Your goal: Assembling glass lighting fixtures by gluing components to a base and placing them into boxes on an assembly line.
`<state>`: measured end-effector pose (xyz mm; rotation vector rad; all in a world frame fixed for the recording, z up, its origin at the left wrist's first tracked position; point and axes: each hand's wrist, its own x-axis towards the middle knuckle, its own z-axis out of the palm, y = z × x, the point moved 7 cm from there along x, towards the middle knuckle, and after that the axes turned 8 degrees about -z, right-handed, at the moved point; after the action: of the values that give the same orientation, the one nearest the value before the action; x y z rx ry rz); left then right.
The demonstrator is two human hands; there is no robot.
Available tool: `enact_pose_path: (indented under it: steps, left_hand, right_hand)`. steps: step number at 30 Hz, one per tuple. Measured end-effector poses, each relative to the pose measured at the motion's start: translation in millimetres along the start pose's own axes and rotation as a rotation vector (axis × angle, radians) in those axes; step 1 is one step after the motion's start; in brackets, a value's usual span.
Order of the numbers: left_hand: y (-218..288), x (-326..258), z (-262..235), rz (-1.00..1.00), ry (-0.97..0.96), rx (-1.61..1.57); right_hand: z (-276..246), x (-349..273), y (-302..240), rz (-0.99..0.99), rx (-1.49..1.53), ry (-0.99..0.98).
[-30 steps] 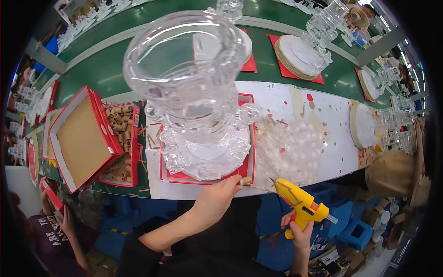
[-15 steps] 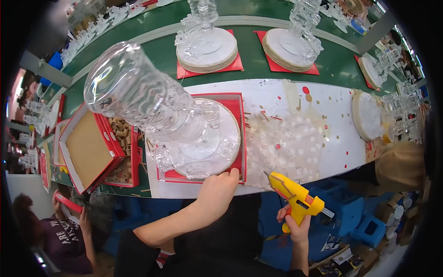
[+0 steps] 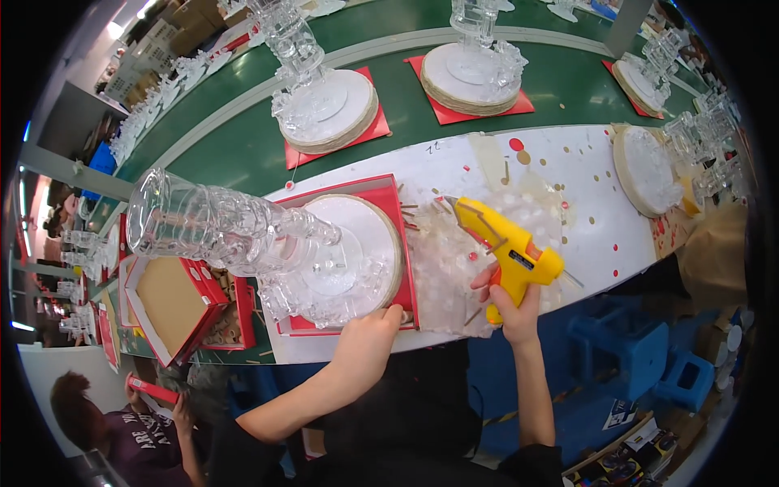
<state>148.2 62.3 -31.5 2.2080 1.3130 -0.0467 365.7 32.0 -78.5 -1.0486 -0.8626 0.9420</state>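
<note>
- A long white worktop [image 3: 568,174] speckled with red and gold dots runs beside a green conveyor belt [image 3: 235,150], and more clear crystal-like pieces stand on round bases along that belt.
- Near the worktop's front edge sits a red square tray [image 3: 406,268], and on it a round white disc base with a pale wooden rim [image 3: 375,235].
- A tall clear moulded plastic ornament [image 3: 219,231] is on that base, tipped hard over to the left, its wide open mouth hanging out past the tray's left edge.
- The left hand [image 3: 369,337] is at the front rim of the disc, fingers curled and pressed together against the base's edge; exactly what the fingertips pinch cannot be made out.
- The right hand [image 3: 511,308] grips the handle of a yellow hot-glue gun [image 3: 499,243], fingers wrapped tight around it, nozzle aimed up-left towards the tray's right edge but apart from it.
- Under the gun lies a patch of small clear plastic pieces [image 3: 454,268] on the worktop.
- Off the left end, an open red box with a tan cardboard lining [image 3: 174,300] lies tilted.
- Lower left, another person holds a red strip [image 3: 150,390].
</note>
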Motion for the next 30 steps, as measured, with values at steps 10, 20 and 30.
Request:
enact_pose_path:
  steps: [10,20,30]
  left_hand:
    - [-4.2,-0.1,2.7,0.095,0.089,-0.004]
    - [-17.6,-91.8,-199.8,0.084,1.187,-0.149]
    - [-85.0,0.1,-367.0,0.362,0.882,-0.626]
  right_hand:
    - [-20.2,2.4,32.5,0.042,-0.069,0.139]
    - [-18.8,0.4,39.3,-0.011,-0.036,0.09]
    - [-35.3,3.8,70.0,0.032,-0.067,-0.077]
